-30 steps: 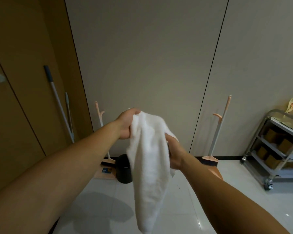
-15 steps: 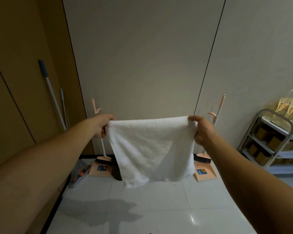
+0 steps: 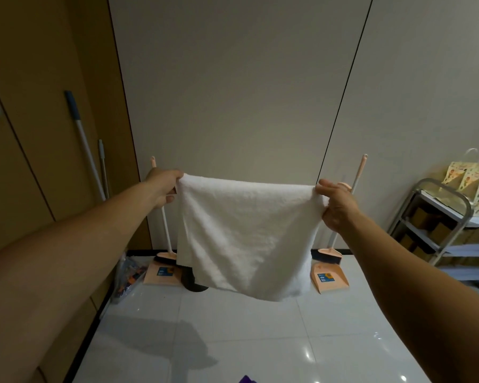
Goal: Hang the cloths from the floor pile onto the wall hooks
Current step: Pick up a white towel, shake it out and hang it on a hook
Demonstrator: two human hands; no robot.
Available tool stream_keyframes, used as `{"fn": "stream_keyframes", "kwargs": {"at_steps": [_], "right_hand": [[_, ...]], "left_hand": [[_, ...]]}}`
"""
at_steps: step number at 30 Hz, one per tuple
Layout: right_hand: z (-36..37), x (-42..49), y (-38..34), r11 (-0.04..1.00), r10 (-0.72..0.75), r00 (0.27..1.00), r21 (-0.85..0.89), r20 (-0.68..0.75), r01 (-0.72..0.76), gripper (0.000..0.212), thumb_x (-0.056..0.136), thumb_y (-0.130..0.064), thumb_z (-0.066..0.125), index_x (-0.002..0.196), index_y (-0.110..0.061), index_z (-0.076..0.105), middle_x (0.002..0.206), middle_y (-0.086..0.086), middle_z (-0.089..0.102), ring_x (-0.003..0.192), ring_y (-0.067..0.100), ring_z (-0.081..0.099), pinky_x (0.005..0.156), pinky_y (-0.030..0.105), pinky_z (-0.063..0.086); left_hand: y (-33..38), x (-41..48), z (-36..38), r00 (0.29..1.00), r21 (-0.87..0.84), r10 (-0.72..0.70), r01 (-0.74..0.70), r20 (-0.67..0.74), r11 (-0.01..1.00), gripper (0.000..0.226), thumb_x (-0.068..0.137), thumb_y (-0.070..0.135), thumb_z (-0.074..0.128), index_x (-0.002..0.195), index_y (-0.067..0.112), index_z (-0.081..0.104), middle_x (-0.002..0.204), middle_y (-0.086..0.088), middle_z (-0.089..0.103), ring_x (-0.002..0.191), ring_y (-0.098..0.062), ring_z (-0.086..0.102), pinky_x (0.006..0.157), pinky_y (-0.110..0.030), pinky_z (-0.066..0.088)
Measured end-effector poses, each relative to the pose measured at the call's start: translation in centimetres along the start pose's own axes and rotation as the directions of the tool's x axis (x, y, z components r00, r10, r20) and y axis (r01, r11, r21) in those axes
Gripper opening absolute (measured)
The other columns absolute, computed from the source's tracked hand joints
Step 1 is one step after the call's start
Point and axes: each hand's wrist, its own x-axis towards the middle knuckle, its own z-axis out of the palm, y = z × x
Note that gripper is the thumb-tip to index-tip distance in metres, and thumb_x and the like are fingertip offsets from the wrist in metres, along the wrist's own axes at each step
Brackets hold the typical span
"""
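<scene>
You are pinching the white towel (image 3: 244, 233) taut, left hand (image 3: 163, 186) and right hand (image 3: 333, 203) at its top corners; loosening either pinch risks dropping it.

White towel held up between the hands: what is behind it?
Below the white terry towel, at its lower left, a black round object on the white tiled floor peeks out, mostly covered. The grey wall panel rises above; its base is hidden.
</scene>
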Motion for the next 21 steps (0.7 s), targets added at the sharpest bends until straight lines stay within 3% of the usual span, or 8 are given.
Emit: {"fn": "stream_keyframes", "kwargs": {"at_steps": [2,4,8,9,12,14,18,21], "right_hand": [[0.1,-0.1,0.5,0.998,0.050,0.998,0.036,-0.040,-0.048,0.011,0.087,-0.010,0.068,0.093,-0.011,0.059,0.107,0.006,0.054,0.095,0.023,0.056,0.094,0.041,0.046],[0.1,-0.1,1.1,0.996,0.082,0.991,0.055,-0.102,-0.076,0.019,0.085,-0.012,0.071,0.099,-0.005,0.060,0.103,0.009,0.057,0.084,0.022,0.057,0.088,0.037,0.048],[0.5,0.0,2.4,0.997,0.077,0.972,0.003,-0.221,-0.079,0.008,0.083,-0.009,0.072,0.084,-0.006,0.065,0.100,0.012,0.065,0.091,0.024,0.062,0.087,0.036,0.050],[0.6,-0.1,2.7,0.997,0.064,0.974,-0.027,-0.217,-0.072,0.004,0.084,-0.007,0.070,0.087,-0.005,0.067,0.104,0.012,0.065,0.099,0.026,0.062,0.092,0.038,0.050],[0.8,0.3,2.9,0.994,0.026,0.990,-0.106,-0.141,-0.042,0.035,0.087,-0.002,0.065,0.122,-0.005,0.063,0.123,0.007,0.060,0.116,0.029,0.056,0.102,0.040,0.044],[0.7,0.5,2.6,0.994,0.019,0.993,-0.103,-0.117,-0.031,0.045,0.086,0.000,0.066,0.129,-0.011,0.060,0.136,0.009,0.053,0.122,0.030,0.050,0.106,0.042,0.041],[0.7,1.0,1.9,0.991,-0.011,1.000,-0.134,-0.022,0.008,0.033,0.083,0.004,0.066,0.109,-0.016,0.068,0.121,0.006,0.057,0.122,0.031,0.048,0.108,0.045,0.040],[0.8,1.2,1.4,0.954,-0.090,0.993,-0.280,0.071,0.107,0.021,0.082,0.000,0.067,0.093,-0.018,0.069,0.107,0.000,0.063,0.110,0.024,0.053,0.102,0.039,0.041]], "left_hand": [[-0.2,0.1,-0.3,1.000,-0.016,0.004,-0.004,-0.004,1.000,0.033,0.091,0.020,0.058,0.122,0.009,0.054,0.104,-0.009,0.062,0.085,-0.022,0.060,0.062,-0.031,0.049],[-0.4,0.2,-0.7,1.000,-0.026,-0.006,0.006,0.017,1.000,0.035,0.090,0.017,0.059,0.123,0.008,0.053,0.109,-0.012,0.062,0.089,-0.025,0.062,0.059,-0.032,0.051],[-0.8,-0.1,-1.1,0.998,-0.008,-0.022,0.023,0.053,1.000,0.034,0.090,0.015,0.058,0.122,0.005,0.053,0.113,-0.015,0.060,0.090,-0.027,0.062,0.054,-0.032,0.050],[-0.9,-0.2,-1.1,0.999,0.010,-0.019,0.018,0.048,1.000,0.034,0.091,0.015,0.057,0.124,0.005,0.052,0.114,-0.015,0.059,0.090,-0.027,0.061,0.054,-0.032,0.050],[-0.8,-0.6,-1.4,0.999,0.059,-0.015,0.013,0.034,0.998,0.036,0.092,0.018,0.056,0.125,0.006,0.051,0.117,-0.017,0.057,0.094,-0.028,0.059,0.059,-0.035,0.050],[-0.6,-1.0,-1.7,0.999,0.074,-0.026,0.023,0.042,0.997,0.034,0.090,0.020,0.058,0.121,0.007,0.054,0.118,-0.017,0.058,0.099,-0.030,0.059,0.062,-0.035,0.051],[-0.4,-1.9,-2.3,0.993,0.136,-0.067,0.053,0.100,0.989,0.036,0.086,0.024,0.061,0.119,0.010,0.058,0.120,-0.016,0.057,0.097,-0.028,0.058,0.068,-0.036,0.051],[-0.3,-2.3,-2.7,0.988,0.207,-0.092,0.065,0.127,0.976,0.049,0.080,0.025,0.070,0.126,0.014,0.057,0.123,-0.013,0.055,0.105,-0.030,0.056,0.086,-0.041,0.051]]}}
